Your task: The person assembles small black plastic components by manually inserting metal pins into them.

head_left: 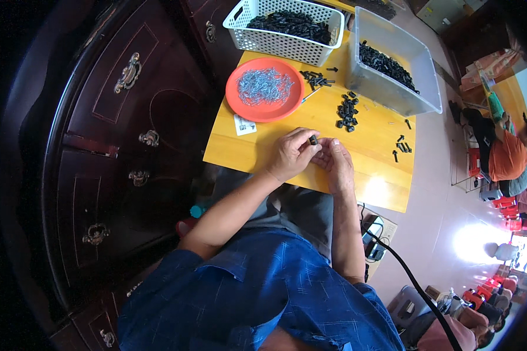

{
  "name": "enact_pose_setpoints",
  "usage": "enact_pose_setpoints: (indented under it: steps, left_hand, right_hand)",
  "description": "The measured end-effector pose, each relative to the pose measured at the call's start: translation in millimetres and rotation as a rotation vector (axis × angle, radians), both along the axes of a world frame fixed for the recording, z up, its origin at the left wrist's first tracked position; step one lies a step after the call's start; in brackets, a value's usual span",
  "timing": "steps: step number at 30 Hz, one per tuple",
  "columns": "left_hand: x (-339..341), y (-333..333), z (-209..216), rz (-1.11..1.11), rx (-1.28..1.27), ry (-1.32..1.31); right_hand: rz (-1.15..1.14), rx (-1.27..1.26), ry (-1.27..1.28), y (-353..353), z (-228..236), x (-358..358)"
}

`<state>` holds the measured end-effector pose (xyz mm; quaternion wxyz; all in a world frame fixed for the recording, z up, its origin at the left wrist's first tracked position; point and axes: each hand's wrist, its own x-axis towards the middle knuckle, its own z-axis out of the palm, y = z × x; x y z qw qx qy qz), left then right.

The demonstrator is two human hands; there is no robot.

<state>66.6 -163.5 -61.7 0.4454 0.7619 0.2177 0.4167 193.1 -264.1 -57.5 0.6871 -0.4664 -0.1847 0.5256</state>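
Close to the near edge of the table, my left hand [289, 154] pinches a small black cylindrical part [314, 140] between thumb and fingers. My right hand [337, 164] is right beside it, fingers curled together near the part's lower end; what they hold, if anything, is too small to make out. Beyond my hands lies a cluster of small black knob-like pieces [346, 112]. An orange-red plate [233, 93] heaped with small silvery metal pieces is at the far left, and a pile of black stemmed parts [317, 79] lies to its right.
A white perforated basket [281, 48] and a clear plastic bin [386, 96], both holding black parts, stand at the back of the yellow table [369, 169]. A thin pen-like tool [311, 95] touches the plate. Several loose black parts [403, 146] lie right. Dark cabinets [111, 140] stand left.
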Motion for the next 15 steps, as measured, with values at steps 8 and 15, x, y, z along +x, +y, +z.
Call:
enact_pose_setpoints:
  steps: [8, 15]
  left_hand:
    - [2.7, 0.8, 0.2, -0.006, 0.191, -0.015]
    - [4.2, 0.1, -12.7, 0.041, -0.321, -0.106]
  right_hand:
    - [0.159, -0.052, -0.391, 8.7, 6.2, 5.8]
    - [0.037, -0.067, -0.742, 60.5, 53.5, 28.4]
